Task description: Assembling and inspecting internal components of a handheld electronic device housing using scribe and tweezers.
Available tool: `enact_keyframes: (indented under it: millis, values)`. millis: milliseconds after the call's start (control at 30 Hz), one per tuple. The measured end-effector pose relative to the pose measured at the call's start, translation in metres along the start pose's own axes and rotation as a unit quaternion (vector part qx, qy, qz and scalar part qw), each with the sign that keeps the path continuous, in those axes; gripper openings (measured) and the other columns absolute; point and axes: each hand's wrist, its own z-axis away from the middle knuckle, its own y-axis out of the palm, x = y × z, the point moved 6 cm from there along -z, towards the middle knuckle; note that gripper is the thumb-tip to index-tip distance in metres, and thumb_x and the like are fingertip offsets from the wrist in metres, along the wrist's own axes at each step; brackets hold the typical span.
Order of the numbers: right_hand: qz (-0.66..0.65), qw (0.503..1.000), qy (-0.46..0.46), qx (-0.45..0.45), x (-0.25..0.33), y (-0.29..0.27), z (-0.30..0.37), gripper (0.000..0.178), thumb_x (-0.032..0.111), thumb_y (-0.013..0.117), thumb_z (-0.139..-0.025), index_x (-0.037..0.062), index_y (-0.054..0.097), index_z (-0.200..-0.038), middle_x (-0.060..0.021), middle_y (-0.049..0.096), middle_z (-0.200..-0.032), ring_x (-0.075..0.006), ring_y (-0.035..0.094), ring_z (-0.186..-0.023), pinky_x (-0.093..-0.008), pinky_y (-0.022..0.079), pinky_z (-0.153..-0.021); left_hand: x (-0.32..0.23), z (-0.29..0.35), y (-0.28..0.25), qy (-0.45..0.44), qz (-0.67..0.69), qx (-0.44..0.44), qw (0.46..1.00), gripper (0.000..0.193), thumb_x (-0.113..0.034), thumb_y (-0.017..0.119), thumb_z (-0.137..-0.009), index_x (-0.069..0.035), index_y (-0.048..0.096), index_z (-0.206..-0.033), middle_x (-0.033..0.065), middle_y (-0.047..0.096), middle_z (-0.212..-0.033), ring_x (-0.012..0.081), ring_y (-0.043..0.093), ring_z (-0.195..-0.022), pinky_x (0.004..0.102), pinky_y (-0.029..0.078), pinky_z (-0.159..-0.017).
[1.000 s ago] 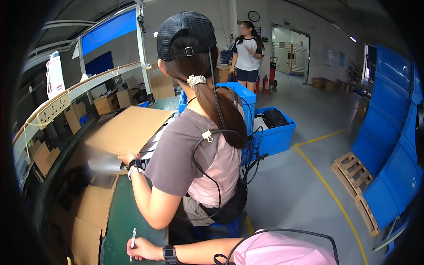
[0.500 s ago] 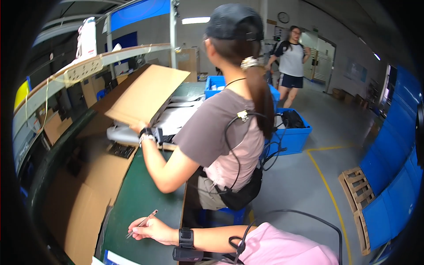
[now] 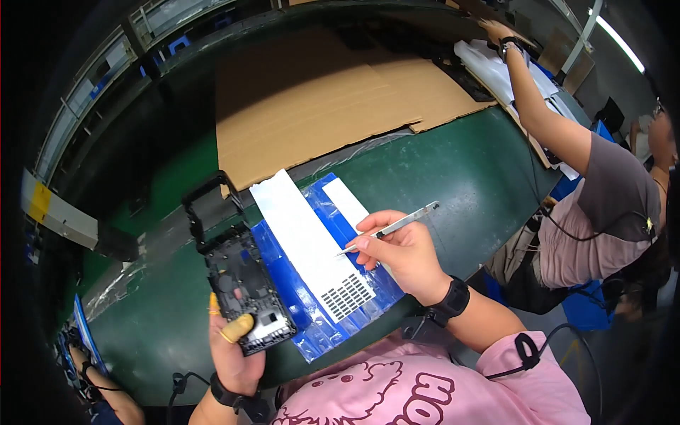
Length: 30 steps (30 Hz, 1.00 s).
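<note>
Two hands busy: your left hand (image 3: 234, 347) grips the black frame (image 3: 241, 283) (worktop (image 3: 453, 170) edge at 6 o'clock); your right hand (image 3: 400, 251) pinches tweezers (image 3: 393, 227) over the blue sheet (image 3: 333, 283), at 3 o'clock of the frame.

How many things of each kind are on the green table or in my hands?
Black plastic frame, held in the left hand: 1
Metal tweezers, held in the right hand: 1
Blue sheet: 1
White strips (long one, short one): 2
Cardboard sheet: 1
Total: 6
</note>
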Motion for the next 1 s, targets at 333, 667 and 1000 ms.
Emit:
enact_keyframes:
  millis: [333,667,1000]
  values:
    - [0.112,0.993,0.018,0.017,-0.002,-0.01,0.008,0.011,0.003,0.06,-0.078,0.0004,0.055,-0.087,-0.0063,0.061,-0.076,-0.0057,0.054,-0.059,-0.0163,0.039,-0.049,-0.035,0.007,0.028,0.165,-0.061,0.011,0.984,0.049,-0.009,0.056,-0.081,-0.003,0.036,-0.125,0.0089,0.051,-0.114,0.0219,0.056,-0.095,0.0367,0.049,-0.079]
    - [0.09,0.995,0.029,0.034,-0.004,-0.011,0.007,0.011,0.0,0.058,-0.079,-0.0013,0.055,-0.088,-0.0085,0.061,-0.077,-0.0086,0.057,-0.065,-0.0182,0.044,-0.053,-0.008,-0.016,0.042,0.088,-0.026,-0.001,0.996,0.035,-0.02,0.047,-0.088,-0.004,0.043,-0.119,0.0061,0.053,-0.107,0.0156,0.053,-0.096,0.03,0.044,-0.084]
    - [0.095,0.994,0.038,0.039,-0.003,-0.013,0.005,0.009,0.001,0.058,-0.079,-0.0015,0.056,-0.087,-0.0091,0.062,-0.076,-0.0078,0.055,-0.062,-0.0186,0.043,-0.053,0.003,-0.018,0.038,0.037,0.02,0.02,0.999,0.036,-0.023,0.052,-0.087,-0.006,0.04,-0.117,0.0069,0.051,-0.106,0.0154,0.052,-0.093,0.0307,0.047,-0.08]
